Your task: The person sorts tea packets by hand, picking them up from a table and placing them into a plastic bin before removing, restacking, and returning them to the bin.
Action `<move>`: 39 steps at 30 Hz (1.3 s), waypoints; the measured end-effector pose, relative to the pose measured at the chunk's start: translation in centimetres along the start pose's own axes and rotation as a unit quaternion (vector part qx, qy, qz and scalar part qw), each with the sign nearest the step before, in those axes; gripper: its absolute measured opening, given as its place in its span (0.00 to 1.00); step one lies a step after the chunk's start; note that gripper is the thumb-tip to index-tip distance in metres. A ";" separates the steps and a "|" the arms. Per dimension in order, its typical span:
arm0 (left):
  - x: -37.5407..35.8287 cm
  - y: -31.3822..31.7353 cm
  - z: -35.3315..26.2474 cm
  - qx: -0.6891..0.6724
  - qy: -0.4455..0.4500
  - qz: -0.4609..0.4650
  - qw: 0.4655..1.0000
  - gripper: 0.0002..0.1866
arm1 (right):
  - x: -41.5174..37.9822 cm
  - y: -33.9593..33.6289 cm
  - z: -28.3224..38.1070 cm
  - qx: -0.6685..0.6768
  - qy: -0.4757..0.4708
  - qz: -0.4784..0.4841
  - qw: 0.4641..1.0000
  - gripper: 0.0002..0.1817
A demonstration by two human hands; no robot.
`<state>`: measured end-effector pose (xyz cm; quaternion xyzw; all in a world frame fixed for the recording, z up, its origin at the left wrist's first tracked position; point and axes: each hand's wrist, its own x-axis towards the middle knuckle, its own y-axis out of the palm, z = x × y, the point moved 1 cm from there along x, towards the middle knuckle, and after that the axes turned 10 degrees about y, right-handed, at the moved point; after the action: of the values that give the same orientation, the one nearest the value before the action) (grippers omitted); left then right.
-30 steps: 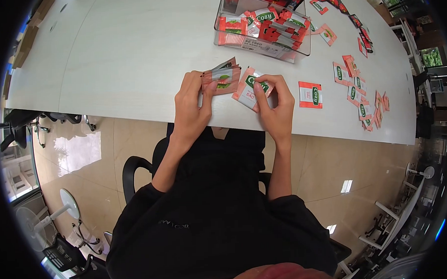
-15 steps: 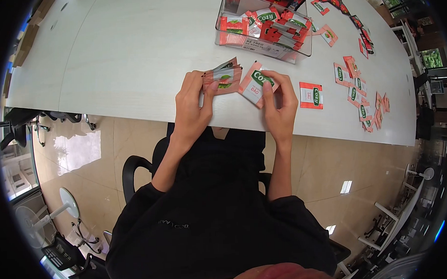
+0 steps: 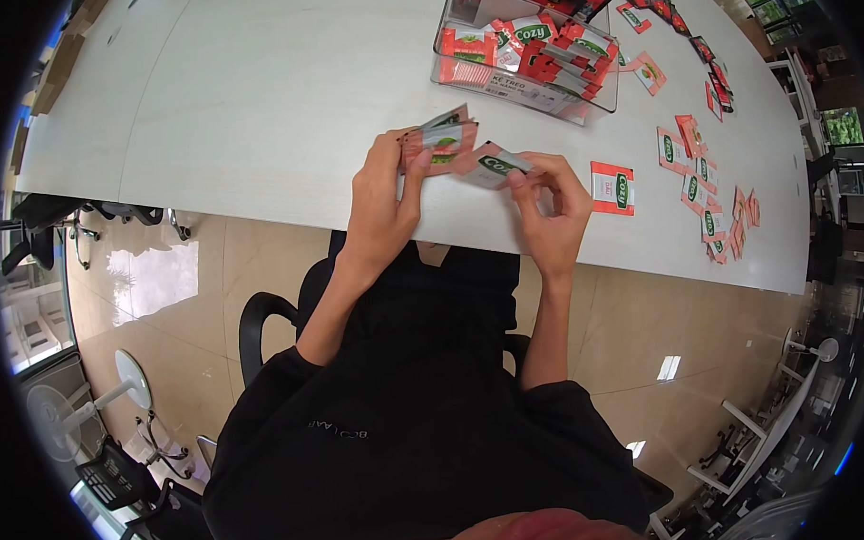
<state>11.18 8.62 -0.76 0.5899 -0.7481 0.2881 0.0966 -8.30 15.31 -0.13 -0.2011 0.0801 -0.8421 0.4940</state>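
A broad pale table (image 3: 255,105) fills the upper part of the view, with the person seated at its near edge. On it, beyond the hands and a little to the right, stands a clear plastic bin (image 3: 576,113) loaded with red and black packets. Nearer the edge, the left hand (image 3: 387,195) has its thumb closed over a fanned bundle of packets (image 3: 442,144), pinching it against the fingers behind. The right hand (image 3: 553,204) is shut to a narrow pinch, thumb against fingertips, on the right end of a single packet (image 3: 490,165). That packet lies between the two hands, leftward from the right fingertips; its longer visible extent runs sideways, its left end at the bundle's right edge, though whether the two touch cannot be told. It is seen at a slant, so its true long axis is uncertain. The right hand is the nearer to it, the left thumb just across the bundle. Flat on the table just right of the right hand lies a lone packet (image 3: 613,188), its longer side pointing away from the person.
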 end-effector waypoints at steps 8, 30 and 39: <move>0.4 -0.2 -0.8 0.077 0.105 0.089 0.987 0.15 | 0.2 0.8 0.7 0.060 0.056 0.020 0.996 0.15; 0.2 0.3 -0.9 0.105 0.130 0.064 0.984 0.19 | 0.2 0.7 1.4 -0.042 -0.007 0.082 0.996 0.26; 0.0 0.4 -0.5 0.147 0.121 -0.052 0.980 0.15 | 2.6 0.7 3.7 -0.136 -0.117 -0.016 0.984 0.10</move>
<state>10.72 8.90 -0.47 0.5963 -0.6489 0.4589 0.1130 -7.31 12.92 3.69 -0.3646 0.1322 -0.8018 0.4547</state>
